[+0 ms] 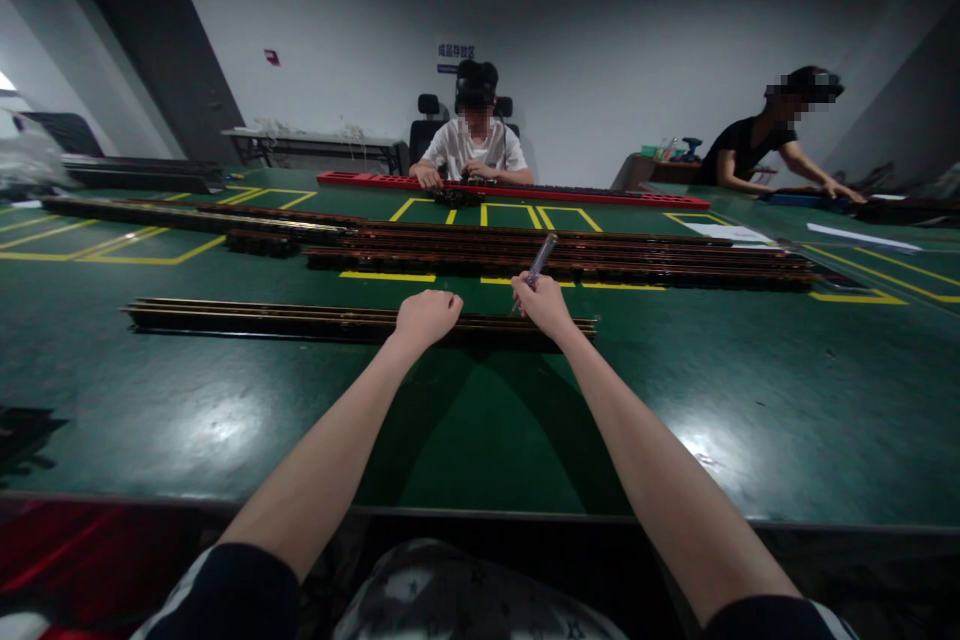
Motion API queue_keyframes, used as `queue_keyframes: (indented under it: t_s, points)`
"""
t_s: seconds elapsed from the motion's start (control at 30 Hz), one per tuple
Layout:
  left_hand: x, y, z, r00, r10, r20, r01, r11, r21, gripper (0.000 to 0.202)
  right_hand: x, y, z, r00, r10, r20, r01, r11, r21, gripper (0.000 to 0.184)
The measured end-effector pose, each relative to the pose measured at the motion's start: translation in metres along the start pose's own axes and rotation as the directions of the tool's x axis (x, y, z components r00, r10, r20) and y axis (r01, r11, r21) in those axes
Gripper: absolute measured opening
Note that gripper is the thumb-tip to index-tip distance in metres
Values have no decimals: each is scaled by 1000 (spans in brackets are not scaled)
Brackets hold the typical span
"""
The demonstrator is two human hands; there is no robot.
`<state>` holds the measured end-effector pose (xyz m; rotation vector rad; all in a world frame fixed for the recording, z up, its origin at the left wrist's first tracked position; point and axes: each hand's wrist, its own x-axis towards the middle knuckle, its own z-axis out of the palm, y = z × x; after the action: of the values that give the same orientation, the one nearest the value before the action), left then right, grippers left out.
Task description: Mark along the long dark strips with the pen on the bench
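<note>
A long dark bar [262,318] with thin gold-coloured edges lies crosswise on the green table in front of me. My left hand [429,317] rests on it right of its middle, the fingers curled down and closed against it; the fingertips are hidden. My right hand [545,307] is closed around a clear, purplish pen [540,260] near the bar's right end. The pen's top end leans up and to the right, and its tip is too small to make out. Just beyond both hands lies a row of several similar dark, reddish-brown bars [570,255].
The green table [720,360] has yellow marking lines. A long red bar [585,192] lies at the far side, where a person in white sits handling a dark part. Another person in black reaches across at right. White papers [862,238] and dark bars [142,173] lie at the sides.
</note>
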<state>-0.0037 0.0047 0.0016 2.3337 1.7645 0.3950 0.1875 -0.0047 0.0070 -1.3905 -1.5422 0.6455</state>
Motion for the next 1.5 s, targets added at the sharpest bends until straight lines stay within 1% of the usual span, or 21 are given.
queue_keyframes:
  t_s: [0.2,0.4,0.73,0.9,1.03,1.17,1.3,1.5]
  points:
    - [-2,4,-4,1000,0,-11,1,998,58,46,2,1,1,1000,13,-10,-13,1000,-1,29]
    - [-3,4,-4,1000,-6,9,6,999,34,45,1,-1,0,1000,21,-1,-21,1000,-5,29]
    - [-1,1,-2,1000,-4,-3,4,1000,15,44,1,1,0,1000,13,8,-13,1000,9,29]
    - [0,0,-1,1000,4,-14,-4,1000,31,44,1,2,1,1000,-8,3,8,1000,10,28]
    - [1,-1,0,1000,1,-2,-1,1000,19,43,0,-1,0,1000,9,-2,-9,1000,-6,28]
    - [0,1,-1,1000,-2,-27,3,999,39,45,1,-2,0,1000,20,-20,-21,999,-27,29]
    - [-2,2,-2,1000,-6,-10,6,999,33,45,2,1,1,1000,5,-12,-5,1000,-12,28]
    - [-1,0,-1,1000,7,-13,-7,1000,6,43,2,2,1,1000,-9,-11,8,1000,-19,28]
